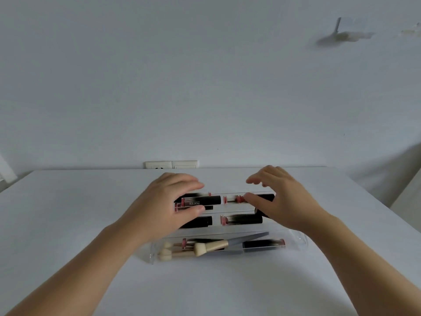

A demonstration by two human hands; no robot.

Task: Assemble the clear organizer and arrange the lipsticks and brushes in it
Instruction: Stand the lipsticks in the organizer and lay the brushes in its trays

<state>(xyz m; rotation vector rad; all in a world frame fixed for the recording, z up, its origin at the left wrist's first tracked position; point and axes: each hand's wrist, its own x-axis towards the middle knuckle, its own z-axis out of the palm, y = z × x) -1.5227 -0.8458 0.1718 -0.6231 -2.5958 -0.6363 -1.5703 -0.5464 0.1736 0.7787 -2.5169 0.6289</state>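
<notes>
Clear acrylic organizer (301, 238) sits mid white matte surface (68, 213), w/ glossy black lipsticks (202, 200) in rear slots, soft-tipped brushes (211, 246) in front tray. Left hand (168, 199) & right hand (282, 201) hover over it, each grip apart, fingers loosely spread, holding nothing.

Lipsticks (241, 219) lie in the organizer's (298, 238) rear compartments, brushes (211, 245) in its front one.

You have a clear, glossy plastic organizer (298, 239) on a smooth, matt white table (68, 213). Inside it, the lipsticks (241, 219) look like shiny black plastic, and at its near edge the brush (211, 246) shows soft pale bristles and a satin gold metal collar.
</notes>
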